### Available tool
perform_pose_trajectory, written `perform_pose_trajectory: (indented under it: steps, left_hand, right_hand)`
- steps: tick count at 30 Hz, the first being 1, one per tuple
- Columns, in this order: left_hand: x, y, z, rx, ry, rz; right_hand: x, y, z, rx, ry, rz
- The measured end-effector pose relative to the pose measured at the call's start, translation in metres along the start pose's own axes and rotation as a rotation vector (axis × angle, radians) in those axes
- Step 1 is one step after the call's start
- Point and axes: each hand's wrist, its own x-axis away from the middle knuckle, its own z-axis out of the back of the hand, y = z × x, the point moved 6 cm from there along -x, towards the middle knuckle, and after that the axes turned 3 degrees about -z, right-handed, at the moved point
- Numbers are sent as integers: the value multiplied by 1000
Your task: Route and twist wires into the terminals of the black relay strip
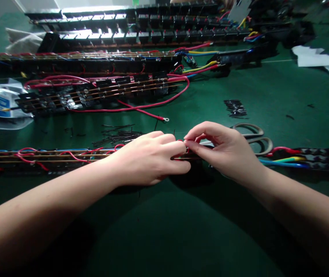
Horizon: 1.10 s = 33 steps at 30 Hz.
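A long black strip (pixel 66 156) with brass-coloured rods and red and blue wires lies across the bench in front of me. My left hand (pixel 155 158) rests over its middle, fingers bent and closed against the wires. From the right, my right hand (pixel 224 150) meets it, thumb and forefinger pinched together just above the strip. Whatever sits between the fingertips of either hand is too small or hidden to name. Behind my left hand is a loose pile of thin black cable ties (pixel 121 135). Scissors (pixel 258 140) lie partly hidden behind my right hand.
Another wired strip (pixel 103 90) with a looping red cable (pixel 152 104) lies farther back, with several more black strips (pixel 109 36) behind. A small black bundle (pixel 235 108) sits on the green bench (pixel 282 96). A plastic bag (pixel 5 104) is at left, white paper (pixel 320 57) at right.
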Motion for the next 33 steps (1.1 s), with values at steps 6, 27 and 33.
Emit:
perform_pose_trajectory:
  steps: [6,27,33]
  left_hand:
    - [-1,9,-3,-121,33,-53]
    - [-2,18,0,-190,99,-142]
    - [-3,14,-1,-177,100,-116]
  right_hand:
    - [0,0,-2,4,3,-12]
    - [-1,-4,-1,73,-2,55]
    - [0,-7,-1,104,-1,92]
